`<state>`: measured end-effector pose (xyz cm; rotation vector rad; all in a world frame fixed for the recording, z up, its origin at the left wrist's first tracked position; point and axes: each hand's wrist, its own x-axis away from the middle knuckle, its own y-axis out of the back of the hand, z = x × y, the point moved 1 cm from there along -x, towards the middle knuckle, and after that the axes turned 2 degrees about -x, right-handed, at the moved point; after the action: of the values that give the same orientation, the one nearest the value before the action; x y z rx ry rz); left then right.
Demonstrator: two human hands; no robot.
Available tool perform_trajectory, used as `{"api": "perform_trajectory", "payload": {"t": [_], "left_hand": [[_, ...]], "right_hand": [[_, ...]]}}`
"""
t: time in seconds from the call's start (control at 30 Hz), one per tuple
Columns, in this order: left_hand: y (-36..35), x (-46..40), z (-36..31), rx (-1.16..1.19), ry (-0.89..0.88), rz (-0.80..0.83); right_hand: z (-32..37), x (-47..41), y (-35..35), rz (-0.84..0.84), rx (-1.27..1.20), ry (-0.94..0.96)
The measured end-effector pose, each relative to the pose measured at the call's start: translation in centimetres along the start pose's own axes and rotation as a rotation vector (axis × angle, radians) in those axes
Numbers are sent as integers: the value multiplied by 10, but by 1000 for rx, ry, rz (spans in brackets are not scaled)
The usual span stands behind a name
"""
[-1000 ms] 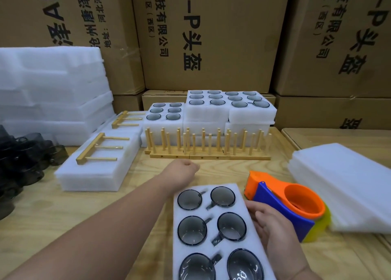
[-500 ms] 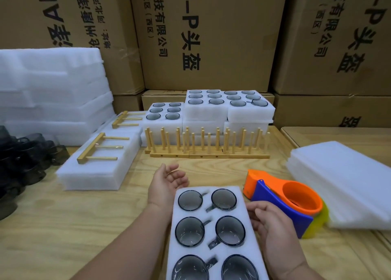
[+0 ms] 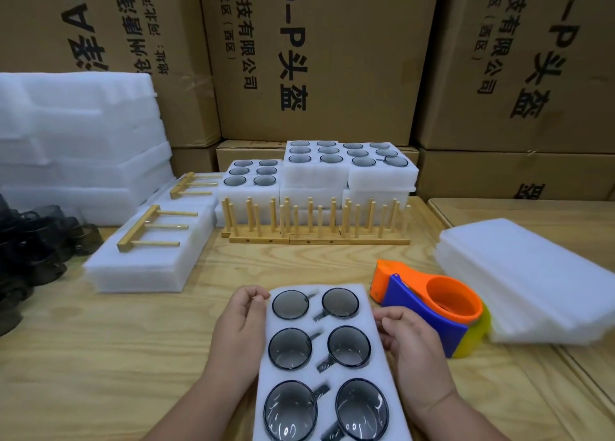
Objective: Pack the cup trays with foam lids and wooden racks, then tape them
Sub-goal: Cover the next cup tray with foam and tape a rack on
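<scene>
Cup tray, white foam with six dark glass cups seated in two columns, lay flat on the wooden table directly in front of the person, between the two hands. Left hand rested against the tray's left edge, fingers curled, thumb and fingertips close together near the far left corner; could not tell whether they pinched the foam. Right hand lay against the right edge, fingers bent onto the foam rim.

Orange-and-blue tape dispenser sat just right of the tray, behind the right hand. Stack of foam lids further right. Row of upright wooden racks stood beyond the tray, filled trays stacked behind it. At left, lidded packs each carried a rack laid flat. Loose dark cups at far left. Cardboard cartons walled the back.
</scene>
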<state>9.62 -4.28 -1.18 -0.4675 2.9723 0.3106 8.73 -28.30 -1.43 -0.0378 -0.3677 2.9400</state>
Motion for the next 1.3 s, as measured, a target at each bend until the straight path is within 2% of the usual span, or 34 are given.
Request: {"api": "perform_trajectory", "payload": {"t": [0.13,0.2,0.33,0.4,0.5,0.6,0.63,0.7,0.8,0.87,1.07,1.3], "left_hand": [[-1,-3,1,-40,-4,-32],[-3,-5,2,-50,-1,-55],[-4,-8,4,-71,10,-64],[-7,-9,4,-92,9,-65],[-10,-10,4,-127,-5,-81],[-10,-10,5,-116,-6,-76],[-10,-9,5,-116,-8,-73],[-10,-9,4,-113,-11,-71],[-11,-9,3,-109,-11,-66],[-11,-9,3,-108,-5,-65],[-12,-11,4,-116,27,-62],[-12,-10,5,-110,42,-67]], "right_hand": [[12,9,0,7,-66,-87],[25,13,2,62,4,-113],[74,10,15,99,323,46],[109,-4,27,98,360,120],[160,-36,57,-30,363,210],[191,-69,103,-295,693,305],[197,-76,119,-361,844,275],[203,-87,146,-392,1094,78],[202,-93,172,-317,1316,-275],[197,-91,178,-239,1395,-389],[189,-90,171,-246,1409,-292],[187,-95,180,-248,1346,-375]]}}
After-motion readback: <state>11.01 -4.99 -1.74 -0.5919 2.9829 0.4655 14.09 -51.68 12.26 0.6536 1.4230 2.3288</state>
